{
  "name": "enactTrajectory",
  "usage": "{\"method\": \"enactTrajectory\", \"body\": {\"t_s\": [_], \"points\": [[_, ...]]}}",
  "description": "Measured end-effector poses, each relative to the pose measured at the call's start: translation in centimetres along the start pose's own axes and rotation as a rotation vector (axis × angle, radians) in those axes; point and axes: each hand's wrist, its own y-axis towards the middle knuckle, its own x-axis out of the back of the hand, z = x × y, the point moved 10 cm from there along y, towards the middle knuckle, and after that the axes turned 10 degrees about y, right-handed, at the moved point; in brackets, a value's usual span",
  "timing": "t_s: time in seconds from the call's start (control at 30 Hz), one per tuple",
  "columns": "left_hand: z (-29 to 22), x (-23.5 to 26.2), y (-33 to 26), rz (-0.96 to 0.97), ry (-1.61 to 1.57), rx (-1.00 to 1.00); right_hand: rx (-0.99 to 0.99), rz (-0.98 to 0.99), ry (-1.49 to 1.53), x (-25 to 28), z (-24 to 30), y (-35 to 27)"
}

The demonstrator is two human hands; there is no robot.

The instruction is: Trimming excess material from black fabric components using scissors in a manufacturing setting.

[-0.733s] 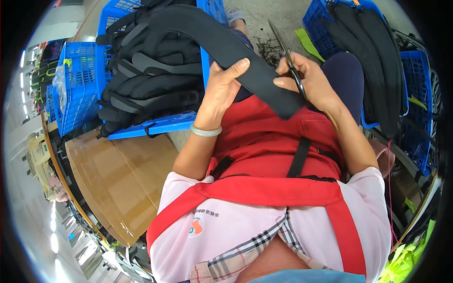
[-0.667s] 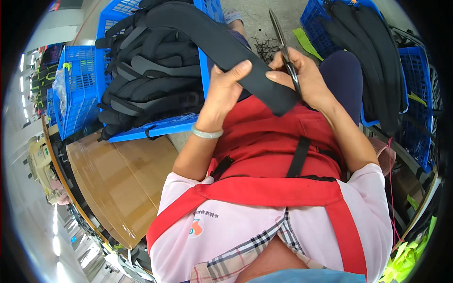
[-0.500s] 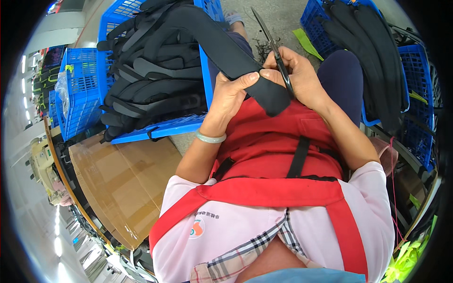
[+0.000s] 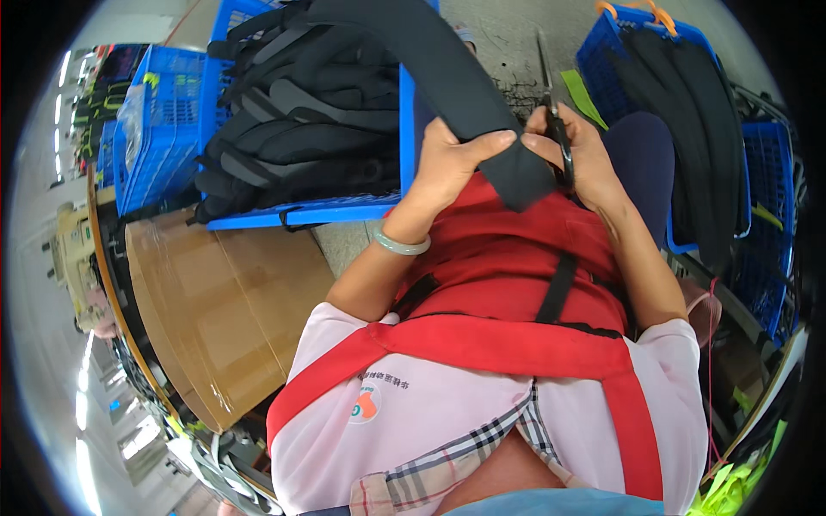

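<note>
A long black padded strap (image 4: pixel 456 86) runs from the blue basket on the left into my hands, its pointed end hanging over my red apron. My left hand (image 4: pixel 447 172) is closed on the strap a little above that end, thumb on top. In my right hand (image 4: pixel 594 168) is a pair of black-handled scissors (image 4: pixel 558 129), blades pointing away from me and clear of the strap. The right thumb and fingertips meet the strap's edge beside my left thumb. My fingers partly hide the scissor handles.
The left blue basket (image 4: pixel 407 138) is heaped with black straps. Another blue basket (image 4: pixel 594 64), far right, holds long black pieces. A cardboard box (image 4: pixel 224 318) lies at left. Dark scraps (image 4: pixel 516 95) and a yellow-green strip (image 4: pixel 584 99) are on the floor.
The whole view has shifted a little. My hands and the strap sit slightly further right in it, and the scissors point more straight ahead. Both grips look the same.
</note>
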Motion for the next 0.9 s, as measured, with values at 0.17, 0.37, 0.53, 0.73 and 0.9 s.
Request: {"method": "enactTrajectory", "body": {"t_s": [0.17, 0.37, 0.53, 0.73, 0.9], "points": [[-1.6, -1.5, -1.6, 0.003, 0.166, -0.111, 0.058, 0.006, -0.058, 0.3, -0.2, -0.7], [-3.0, -2.5, -2.3, -0.038, 0.340, -0.182, 0.175, -0.014, -0.089, 0.1, 1.0, -1.7], [-1.7, -2.1, -1.0, -0.092, 0.430, -0.144, 0.195, -0.038, 0.064, -0.9, 2.4, -1.0], [-3.8, -5.8, 0.5, 0.279, 0.156, -0.143, 0.046, 0.062, 0.466, 1.1, 0.8, 1.2], [-2.8, -5.1, 1.9, 0.303, 0.094, -0.043, -0.090, 0.122, 0.548, 0.0, 0.1, 1.5]]}}
